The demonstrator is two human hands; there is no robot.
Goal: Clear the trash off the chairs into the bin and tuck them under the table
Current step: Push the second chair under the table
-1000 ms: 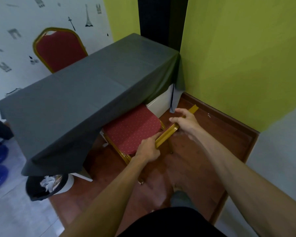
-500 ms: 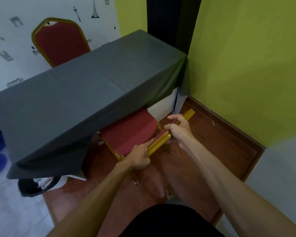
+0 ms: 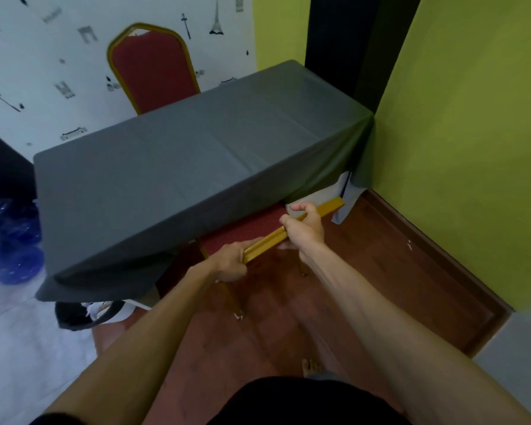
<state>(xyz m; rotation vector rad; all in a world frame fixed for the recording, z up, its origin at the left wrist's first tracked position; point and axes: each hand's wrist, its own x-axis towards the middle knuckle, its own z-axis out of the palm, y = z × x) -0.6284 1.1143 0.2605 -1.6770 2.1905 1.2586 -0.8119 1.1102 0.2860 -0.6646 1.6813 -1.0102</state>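
A red-seated chair (image 3: 246,230) with a gold frame stands at the near side of the grey-clothed table (image 3: 196,167), and most of its seat is hidden under the cloth. My left hand (image 3: 232,260) and my right hand (image 3: 305,230) both grip the gold top rail of its backrest (image 3: 267,245). No trash shows on the visible strip of seat. A second red chair (image 3: 152,67) stands behind the table against the white wall. A black-lined bin (image 3: 83,314) holding white crumpled paper sits on the floor at the table's left near corner, partly under the cloth.
A green wall (image 3: 460,148) closes the right side, and a dark pillar stands at the far corner. Brown wooden flooring (image 3: 380,271) lies under the chair. Blue plastic items (image 3: 10,240) lie on the floor at far left. My bare foot (image 3: 311,368) is behind the chair.
The chair has slid farther under the table with both hands on its backrest rail, so less of the red seat shows. The view has shifted toward the table.
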